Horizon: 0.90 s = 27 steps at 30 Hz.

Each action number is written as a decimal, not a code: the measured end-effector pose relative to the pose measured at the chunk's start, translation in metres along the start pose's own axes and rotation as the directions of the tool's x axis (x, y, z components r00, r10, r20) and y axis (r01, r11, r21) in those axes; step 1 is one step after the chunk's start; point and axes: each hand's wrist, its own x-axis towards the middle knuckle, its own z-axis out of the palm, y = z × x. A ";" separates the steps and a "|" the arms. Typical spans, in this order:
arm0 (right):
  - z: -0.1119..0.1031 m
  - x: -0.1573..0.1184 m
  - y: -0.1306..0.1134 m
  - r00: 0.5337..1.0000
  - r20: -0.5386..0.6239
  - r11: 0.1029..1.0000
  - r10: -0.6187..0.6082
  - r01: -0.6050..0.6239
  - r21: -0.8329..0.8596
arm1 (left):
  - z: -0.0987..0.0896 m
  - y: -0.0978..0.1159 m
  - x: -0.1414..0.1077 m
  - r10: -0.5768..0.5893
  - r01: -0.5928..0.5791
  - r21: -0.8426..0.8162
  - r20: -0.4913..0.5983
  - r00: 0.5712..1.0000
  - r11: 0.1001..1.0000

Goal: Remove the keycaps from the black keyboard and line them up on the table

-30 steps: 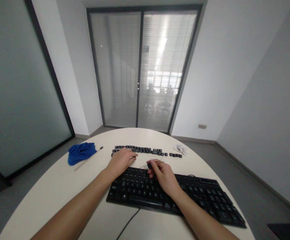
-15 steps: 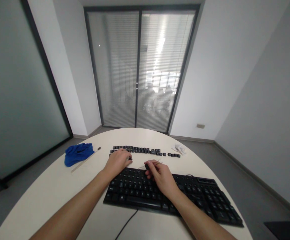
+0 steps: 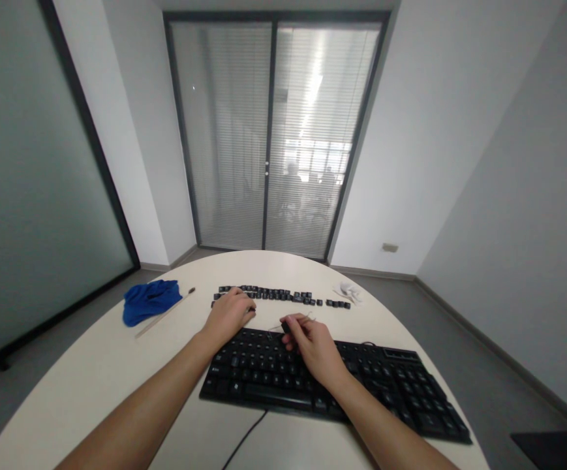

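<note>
A black keyboard (image 3: 283,393) lies on the table, with gaps among its upper keys where the caps are off. Over its upper middle, my right hand (image 3: 315,346) is closed in a pinch around a small tool with a black handle and thin wires, which looks like a keycap puller (image 3: 286,326). Just beyond the keyboard's upper left edge rests my left hand (image 3: 229,312), fingers curled together. A small dark keycap (image 3: 250,309) shows at its fingertips. Rows of loose black keycaps (image 3: 276,295) stretch behind; my left hand covers part of them.
On the left lie a blue cloth (image 3: 150,300) and a thin stick-like brush (image 3: 166,314) with a dark tip. A crumpled white tissue (image 3: 348,291) sits at the far right. The keyboard's cable (image 3: 245,438) runs toward the front of the round table (image 3: 92,385).
The view has shifted very slightly. Both hands keep nearly the same place and grip.
</note>
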 end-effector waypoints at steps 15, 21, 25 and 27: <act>0.000 0.000 0.000 1.000 0.001 1.000 0.002 -0.002 0.006 | -0.011 -0.010 -0.002 0.214 -0.215 0.003 0.077 0.974 0.977; 0.000 -0.001 -0.001 1.000 0.009 1.000 -0.007 0.007 0.003 | 0.002 -0.018 0.000 0.264 -0.264 0.102 0.017 0.964 0.959; 0.000 0.000 0.000 1.000 0.007 1.000 -0.012 0.012 -0.001 | 0.003 -0.018 -0.002 0.270 -0.267 0.119 -0.011 0.963 0.956; 0.000 0.000 0.000 1.000 0.005 1.000 -0.012 0.012 -0.005 | 0.003 -0.017 -0.002 0.272 -0.268 0.114 -0.014 0.962 0.957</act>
